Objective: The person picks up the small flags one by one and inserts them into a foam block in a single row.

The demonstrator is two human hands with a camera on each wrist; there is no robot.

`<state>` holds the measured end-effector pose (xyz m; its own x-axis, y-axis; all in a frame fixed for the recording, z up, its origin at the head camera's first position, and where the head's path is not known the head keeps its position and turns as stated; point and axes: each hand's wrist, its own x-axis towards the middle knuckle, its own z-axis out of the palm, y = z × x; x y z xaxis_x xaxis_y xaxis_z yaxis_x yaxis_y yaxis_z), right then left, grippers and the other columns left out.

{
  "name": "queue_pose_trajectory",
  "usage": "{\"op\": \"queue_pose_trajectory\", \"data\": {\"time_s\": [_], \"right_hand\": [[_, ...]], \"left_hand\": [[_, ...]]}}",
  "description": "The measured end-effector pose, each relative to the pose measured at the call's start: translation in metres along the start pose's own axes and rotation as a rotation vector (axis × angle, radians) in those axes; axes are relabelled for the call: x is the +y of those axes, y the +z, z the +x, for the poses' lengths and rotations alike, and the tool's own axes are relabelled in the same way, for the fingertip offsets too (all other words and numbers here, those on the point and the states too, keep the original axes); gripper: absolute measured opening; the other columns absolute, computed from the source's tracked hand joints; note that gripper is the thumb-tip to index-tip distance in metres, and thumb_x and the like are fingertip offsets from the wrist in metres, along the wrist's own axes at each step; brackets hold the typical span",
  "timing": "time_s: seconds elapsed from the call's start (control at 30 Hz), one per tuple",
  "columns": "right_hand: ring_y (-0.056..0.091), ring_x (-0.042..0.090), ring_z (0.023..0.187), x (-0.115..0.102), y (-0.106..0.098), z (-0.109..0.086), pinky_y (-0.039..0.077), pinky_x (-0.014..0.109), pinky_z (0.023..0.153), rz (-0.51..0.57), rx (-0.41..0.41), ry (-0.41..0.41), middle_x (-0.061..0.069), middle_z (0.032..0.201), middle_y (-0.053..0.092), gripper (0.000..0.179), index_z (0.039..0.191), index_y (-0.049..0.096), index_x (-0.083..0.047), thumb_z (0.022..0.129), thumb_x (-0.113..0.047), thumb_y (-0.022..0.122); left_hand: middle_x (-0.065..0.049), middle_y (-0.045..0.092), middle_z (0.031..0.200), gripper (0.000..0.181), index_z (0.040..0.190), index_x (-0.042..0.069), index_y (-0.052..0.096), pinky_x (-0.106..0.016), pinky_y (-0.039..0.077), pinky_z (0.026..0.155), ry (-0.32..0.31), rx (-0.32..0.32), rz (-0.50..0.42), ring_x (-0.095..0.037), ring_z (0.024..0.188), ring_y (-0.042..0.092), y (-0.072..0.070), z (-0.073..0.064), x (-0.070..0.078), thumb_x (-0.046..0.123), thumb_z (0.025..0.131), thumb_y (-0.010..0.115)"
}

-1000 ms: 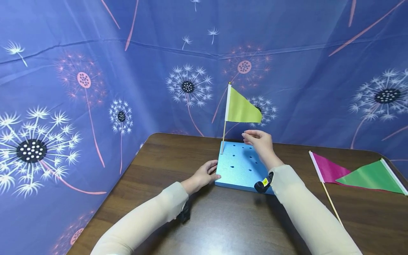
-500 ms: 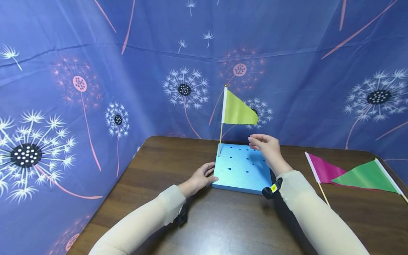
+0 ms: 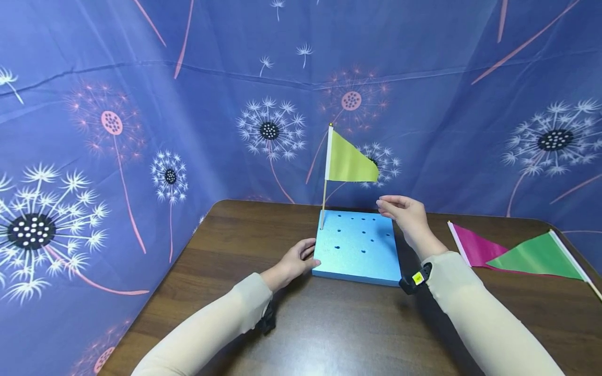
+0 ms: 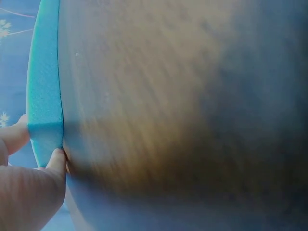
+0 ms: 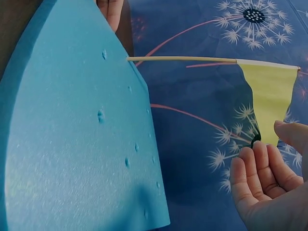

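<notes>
head: board [image 3: 354, 245] on tbl [image 3: 329, 318], blue cloth [image 3: 211, 115]

A brown wood-grained table [image 3: 235, 245] before a blue cloth [image 3: 282, 52]
Through the head camera I see it hang behind and at left, softly folded, printed with white and pink dandelions [image 3: 269, 130]. The table's far corners are rounded; on its near part lies a pale reflection [image 3: 315, 357].
</notes>
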<state>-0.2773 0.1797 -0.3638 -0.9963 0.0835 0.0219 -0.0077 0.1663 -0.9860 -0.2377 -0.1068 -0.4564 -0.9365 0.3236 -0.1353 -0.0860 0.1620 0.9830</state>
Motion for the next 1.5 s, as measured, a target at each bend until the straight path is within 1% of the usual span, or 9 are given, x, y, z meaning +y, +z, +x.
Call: {"op": "queue_pose_trajectory", "data": {"time_s": [0.27,0.43,0.63,0.77,0.83,1.0,1.03,1.23,1.5], "right_hand": [[0.069,0.004,0.089,0.011,-0.017,-0.008,0.054,0.015,0.080,-0.061,0.004,0.005,-0.023,0.084,0.065,0.055,0.125,0.058,0.002,0.089,-0.038,0.069],[0.066,-0.005,0.083,0.015,-0.032,-0.017,0.053,0.012,0.081,-0.130,-0.017,0.000,-0.027,0.085,0.062,0.060,0.129,0.056,0.003,0.090,-0.041,0.067],[0.066,-0.007,0.079,0.015,-0.052,-0.021,0.051,0.008,0.075,-0.093,-0.027,-0.011,-0.026,0.084,0.064,0.061,0.129,0.053,0.007,0.090,-0.037,0.068],[0.066,-0.007,0.078,0.019,-0.069,-0.024,0.050,0.007,0.073,-0.118,-0.015,-0.015,-0.027,0.085,0.064,0.059,0.127,0.054,0.006,0.090,-0.038,0.068],[0.066,-0.008,0.078,0.022,-0.078,-0.026,0.050,0.006,0.073,-0.120,-0.010,-0.020,-0.028,0.086,0.065,0.052,0.123,0.058,0.002,0.090,-0.037,0.068],[0.069,-0.003,0.074,0.030,-0.097,-0.031,0.054,0.012,0.069,0.052,-0.007,-0.034,-0.021,0.083,0.071,0.010,0.097,0.071,-0.017,0.088,-0.020,0.072],[0.069,-0.002,0.073,0.031,-0.101,-0.033,0.055,0.013,0.069,0.066,-0.005,-0.035,-0.020,0.081,0.071,0.006,0.093,0.071,-0.021,0.088,-0.018,0.073],[0.068,-0.003,0.069,0.041,-0.120,-0.041,0.054,0.012,0.066,-0.055,0.026,-0.028,-0.022,0.077,0.071,0.007,0.093,0.071,-0.027,0.089,-0.022,0.072],[0.068,0.000,0.067,0.054,-0.139,-0.045,0.056,0.019,0.061,-0.017,0.031,0.009,-0.019,0.077,0.072,0.008,0.088,0.073,-0.030,0.088,-0.021,0.073]], "left_hand": [[-0.023,0.034,0.153,0.066,0.147,-0.003,0.030,-0.042,0.034,0.113,0.017,0.000,0.009,-0.034,0.143,0.032,0.002,-0.003,-0.002,-0.003,0.090,0.063],[-0.024,0.032,0.153,0.065,0.147,-0.004,0.029,-0.043,0.034,0.114,0.008,-0.006,0.013,-0.035,0.143,0.031,0.002,-0.006,-0.003,-0.004,0.091,0.062],[-0.025,0.032,0.153,0.065,0.147,-0.005,0.028,-0.044,0.032,0.114,0.020,0.003,0.028,-0.036,0.143,0.030,-0.001,-0.004,-0.001,-0.003,0.091,0.062],[-0.024,0.030,0.154,0.066,0.147,-0.005,0.026,-0.043,0.034,0.113,0.014,-0.003,0.025,-0.035,0.144,0.029,-0.001,-0.004,0.002,-0.002,0.092,0.061],[-0.024,0.030,0.155,0.066,0.148,-0.005,0.026,-0.043,0.034,0.113,0.012,-0.002,0.025,-0.035,0.144,0.029,-0.001,-0.004,0.002,-0.002,0.092,0.061],[-0.024,0.031,0.154,0.065,0.147,-0.005,0.027,-0.045,0.032,0.114,0.016,0.002,0.027,-0.035,0.144,0.030,-0.001,-0.002,0.002,-0.001,0.092,0.061],[-0.024,0.032,0.153,0.065,0.147,-0.005,0.027,-0.045,0.032,0.114,0.020,0.002,0.034,-0.035,0.144,0.030,-0.001,-0.002,0.003,-0.001,0.092,0.061],[-0.025,0.033,0.153,0.063,0.146,-0.006,0.029,-0.046,0.031,0.115,0.029,0.003,0.057,-0.036,0.143,0.031,0.000,-0.001,0.003,0.000,0.092,0.061],[-0.024,0.035,0.152,0.063,0.146,-0.004,0.030,-0.045,0.032,0.114,0.020,0.004,0.084,-0.034,0.143,0.033,0.000,-0.003,0.002,0.002,0.093,0.062]]}}
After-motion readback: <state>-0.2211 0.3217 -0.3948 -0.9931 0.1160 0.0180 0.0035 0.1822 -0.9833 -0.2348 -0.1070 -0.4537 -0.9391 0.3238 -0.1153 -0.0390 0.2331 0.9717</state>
